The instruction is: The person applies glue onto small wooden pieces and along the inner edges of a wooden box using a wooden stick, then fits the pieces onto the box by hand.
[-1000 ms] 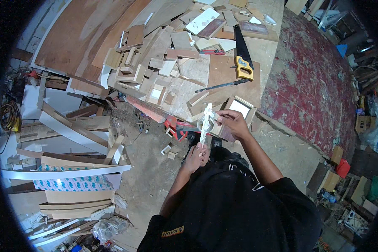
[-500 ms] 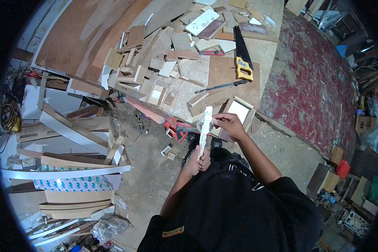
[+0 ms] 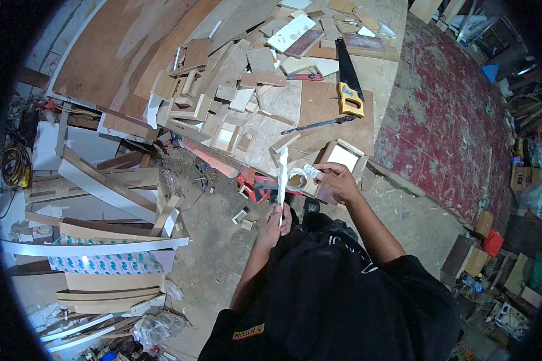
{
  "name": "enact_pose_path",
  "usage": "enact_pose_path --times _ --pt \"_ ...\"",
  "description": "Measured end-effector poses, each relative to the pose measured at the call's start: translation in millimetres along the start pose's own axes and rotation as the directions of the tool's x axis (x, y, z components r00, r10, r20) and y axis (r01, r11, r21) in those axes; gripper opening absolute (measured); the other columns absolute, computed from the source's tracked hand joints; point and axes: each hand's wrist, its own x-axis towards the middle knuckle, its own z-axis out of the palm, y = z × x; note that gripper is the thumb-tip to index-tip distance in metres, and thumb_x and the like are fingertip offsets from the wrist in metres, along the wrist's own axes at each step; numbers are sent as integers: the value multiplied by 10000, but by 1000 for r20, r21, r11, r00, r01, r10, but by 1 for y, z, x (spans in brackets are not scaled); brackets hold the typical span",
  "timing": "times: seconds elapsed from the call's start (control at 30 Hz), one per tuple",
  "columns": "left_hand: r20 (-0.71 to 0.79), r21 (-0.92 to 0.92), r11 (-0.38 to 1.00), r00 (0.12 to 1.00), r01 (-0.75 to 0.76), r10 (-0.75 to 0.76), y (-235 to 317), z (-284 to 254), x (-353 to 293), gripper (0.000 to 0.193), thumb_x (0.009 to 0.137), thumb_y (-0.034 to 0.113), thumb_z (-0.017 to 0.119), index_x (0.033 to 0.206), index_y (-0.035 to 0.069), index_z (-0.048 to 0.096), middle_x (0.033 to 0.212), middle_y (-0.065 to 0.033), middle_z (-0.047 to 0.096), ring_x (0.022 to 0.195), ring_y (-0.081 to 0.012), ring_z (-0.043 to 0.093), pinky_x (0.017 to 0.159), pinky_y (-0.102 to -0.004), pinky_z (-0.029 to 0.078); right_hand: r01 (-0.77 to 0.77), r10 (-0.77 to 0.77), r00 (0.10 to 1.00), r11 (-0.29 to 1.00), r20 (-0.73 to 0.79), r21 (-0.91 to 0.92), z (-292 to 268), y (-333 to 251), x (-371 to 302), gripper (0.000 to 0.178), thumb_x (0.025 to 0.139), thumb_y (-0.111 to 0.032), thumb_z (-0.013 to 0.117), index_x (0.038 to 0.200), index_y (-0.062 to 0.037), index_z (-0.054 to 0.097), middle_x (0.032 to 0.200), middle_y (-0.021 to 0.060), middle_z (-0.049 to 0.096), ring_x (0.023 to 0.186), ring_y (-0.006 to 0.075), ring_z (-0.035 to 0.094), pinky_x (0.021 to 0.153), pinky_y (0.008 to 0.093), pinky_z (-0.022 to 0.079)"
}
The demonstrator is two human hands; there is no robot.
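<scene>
My left hand [image 3: 276, 224] is closed around the lower end of a long, narrow white strip [image 3: 282, 180], which points away from me toward the worktable. Its surface looks uneven, as if coated or ragged. To the right, my right hand [image 3: 339, 182] pinches a small white piece [image 3: 311, 171] between thumb and fingers, apart from the strip. Between the two hands, a round, pale-rimmed container [image 3: 296, 179] is partly visible, with something brownish inside. Just beyond my right hand is a small wooden frame box [image 3: 345, 155] with a white panel.
A handsaw [image 3: 348, 90] with a yellow handle lies on the worktable, near a long dark tool [image 3: 319, 124] and a red cutter [image 3: 305, 77]. Wood offcuts [image 3: 241, 99] crowd the table's left part. Stacked boards [image 3: 108, 246] fill the floor at left.
The strip has swung left and turned edge-on in my left hand. My right hand has come away from it and moved slightly right, now showing a small white piece in its fingers.
</scene>
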Motion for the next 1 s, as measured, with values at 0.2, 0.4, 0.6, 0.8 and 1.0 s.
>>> enact_pose_path --times 0.2,0.4,0.6,0.8,1.0 --pt "-214 250 967 972 -44 99 5 11 4 280 966 326 384 923 63 472 602 48 360 444 -36 321 385 -178 258 12 -12 1000 999 2 -38 -1 0 -2 268 780 -17 666 1034 59 620 945 114 655 783 142 603 707 263 494" --pt "-254 226 974 964 -25 84 3 5 3 310 960 358 399 940 61 483 621 65 358 480 -6 304 420 -162 252 43 -44 999 993 -11 -111 5 -3 0 265 776 -2 661 1032 54 624 918 99 657 756 126 593 703 251 489" --pt "-297 381 919 927 -104 228 -2 5 6 310 961 360 393 888 67 462 625 54 384 480 -6 324 413 -168 270 69 -73 997 985 -19 -158 10 -5 0 267 783 -25 650 1033 59 614 854 96 649 723 136 601 683 264 494" --pt "-264 546 824 902 -152 341 -3 4 7 249 963 291 396 885 57 432 616 12 425 450 -35 372 387 -200 312 73 -83 994 988 -71 -138 21 8 -4 256 789 10 630 1041 50 609 881 89 642 746 122 590 688 249 485" --pt "-323 580 809 887 -90 330 1 6 7 177 959 213 406 910 44 419 636 -2 444 476 -68 400 422 -210 332 91 -106 992 976 -65 -199 31 16 -5 257 816 -10 632 1068 27 605 915 74 641 799 91 582 710 203 473"
